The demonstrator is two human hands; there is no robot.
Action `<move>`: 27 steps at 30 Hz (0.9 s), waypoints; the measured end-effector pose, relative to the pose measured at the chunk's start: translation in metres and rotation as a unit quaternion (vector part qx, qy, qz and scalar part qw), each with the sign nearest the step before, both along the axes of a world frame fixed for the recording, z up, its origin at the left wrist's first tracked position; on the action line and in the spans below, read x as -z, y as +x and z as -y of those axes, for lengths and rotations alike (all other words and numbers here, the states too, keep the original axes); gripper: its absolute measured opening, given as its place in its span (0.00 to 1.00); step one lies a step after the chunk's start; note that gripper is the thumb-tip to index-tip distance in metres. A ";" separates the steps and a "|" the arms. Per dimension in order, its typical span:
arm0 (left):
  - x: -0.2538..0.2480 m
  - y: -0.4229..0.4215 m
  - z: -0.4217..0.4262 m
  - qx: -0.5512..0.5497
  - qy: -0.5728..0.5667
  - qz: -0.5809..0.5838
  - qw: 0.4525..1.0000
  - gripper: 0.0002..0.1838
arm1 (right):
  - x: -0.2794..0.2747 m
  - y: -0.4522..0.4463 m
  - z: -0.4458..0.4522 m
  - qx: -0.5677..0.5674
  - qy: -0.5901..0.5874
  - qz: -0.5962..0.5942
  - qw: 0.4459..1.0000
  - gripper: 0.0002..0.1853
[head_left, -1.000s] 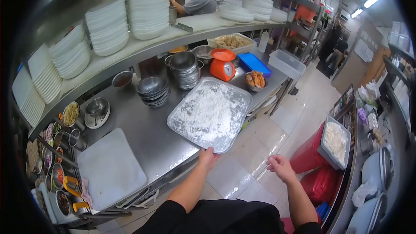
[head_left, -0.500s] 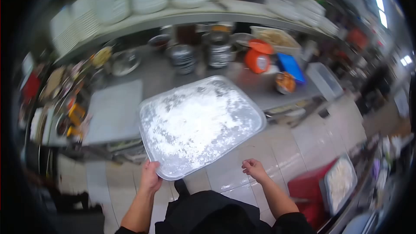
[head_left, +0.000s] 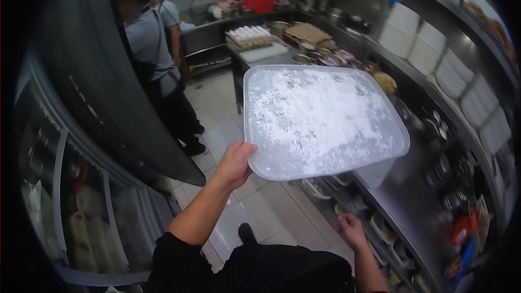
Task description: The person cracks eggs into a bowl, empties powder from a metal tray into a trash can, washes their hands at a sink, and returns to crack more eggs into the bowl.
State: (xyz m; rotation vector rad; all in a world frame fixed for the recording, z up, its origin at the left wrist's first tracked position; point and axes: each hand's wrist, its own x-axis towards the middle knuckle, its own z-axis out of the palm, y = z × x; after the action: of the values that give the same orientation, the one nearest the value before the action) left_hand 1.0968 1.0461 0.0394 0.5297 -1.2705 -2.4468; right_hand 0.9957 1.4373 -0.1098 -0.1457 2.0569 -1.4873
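Evidently the wide, shallow tray (head_left: 266, 158) was the item in hand: aloft, just off view centre toward one o'clock, its four o'clock corner overlapping the counter (head_left: 388, 206) in view; contact there could not be confirmed. White powder (head_left: 320, 116) covered most of its floor, thinning to bare patches near the rim.

Left hand (head_left: 235, 165): gripping the tray at its eight o'clock corner, thumb over the rim, fingers apparently beneath. Right hand (head_left: 351, 230): near five o'clock in view, apart from the tray, fingers loosely curled; how far closed, and whether on anything small, could not be told.

Handling (judged): stiff, not fragile, probably light for its span, though a one-corner hold put the load far out and invited a dip toward two o'clock. Powder looked dry and loose, liable to slide if tipped; a dusted rim would turn slick. Preferred hold: both hands at mid-edge, nine and three o'clock, fingers under the base, thumbs on the rim.
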 end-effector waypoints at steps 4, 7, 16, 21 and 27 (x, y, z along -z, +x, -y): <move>-0.011 -0.026 -0.006 -0.095 -0.034 -0.032 0.994 0.20 | -0.031 -0.044 0.046 -0.117 -0.054 -0.050 0.990 0.15; -0.018 -0.063 -0.002 -0.111 -0.069 -0.048 0.990 0.18 | -0.071 -0.065 0.033 -0.145 -0.100 -0.080 0.981 0.14; 0.031 -0.198 0.124 -0.256 -0.104 -0.018 0.961 0.18 | -0.028 -0.189 0.003 -0.084 -0.103 -0.099 0.986 0.10; 0.004 -0.245 0.255 -0.301 -0.100 -0.036 0.948 0.18 | -0.092 -0.275 0.059 -0.062 -0.156 -0.301 0.939 0.06; -0.020 -0.304 0.375 -0.361 -0.099 -0.071 0.925 0.19 | -0.155 -0.395 0.234 -0.178 -0.175 -0.394 0.885 0.12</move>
State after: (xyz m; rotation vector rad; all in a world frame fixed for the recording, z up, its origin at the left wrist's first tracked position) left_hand 0.7929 0.6713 0.0595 0.6145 -1.0066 -1.6910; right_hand 0.6003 1.2032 0.0451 -1.3977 2.1128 -1.6957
